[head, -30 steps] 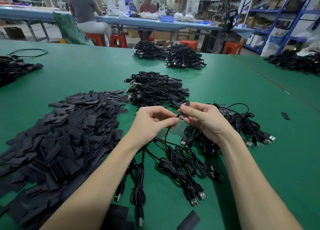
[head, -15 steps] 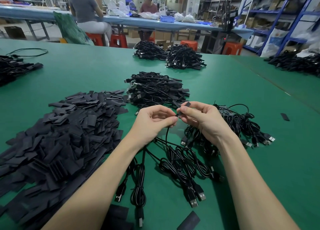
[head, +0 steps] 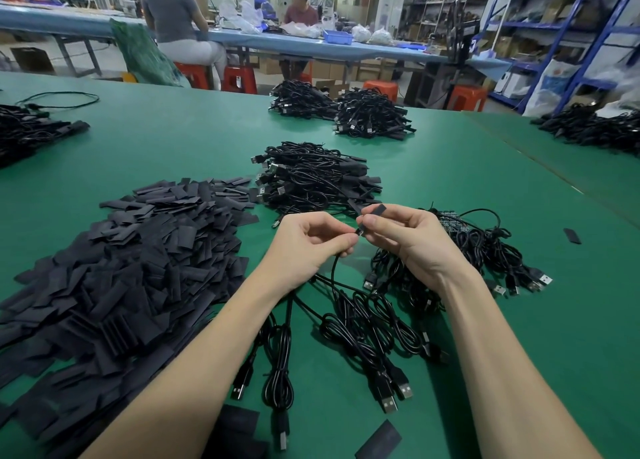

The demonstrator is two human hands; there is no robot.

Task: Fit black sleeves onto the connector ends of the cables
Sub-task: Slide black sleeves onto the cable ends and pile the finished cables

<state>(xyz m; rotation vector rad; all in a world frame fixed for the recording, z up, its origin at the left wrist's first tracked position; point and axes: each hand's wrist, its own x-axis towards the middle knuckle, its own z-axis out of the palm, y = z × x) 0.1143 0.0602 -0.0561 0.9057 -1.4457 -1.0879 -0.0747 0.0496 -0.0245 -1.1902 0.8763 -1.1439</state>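
The left hand [head: 311, 240] is pinching a cable end [head: 359, 231] while the right hand [head: 405, 237] is holding a black sleeve [head: 375, 211] at it, seemingly just starting on, with many unsleeved cables [head: 363, 337] and a sleeve pile [head: 131, 268] waiting on the desk [head: 485, 188].

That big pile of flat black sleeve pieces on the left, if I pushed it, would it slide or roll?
The pile of flat black sleeve pieces would probably slide and scatter, not roll: the pieces look flat and thin. They seem light, since the right hand pinches one black sleeve with just its fingertips. Loosely heaped on the green table, they would likely spread apart rather than move together.
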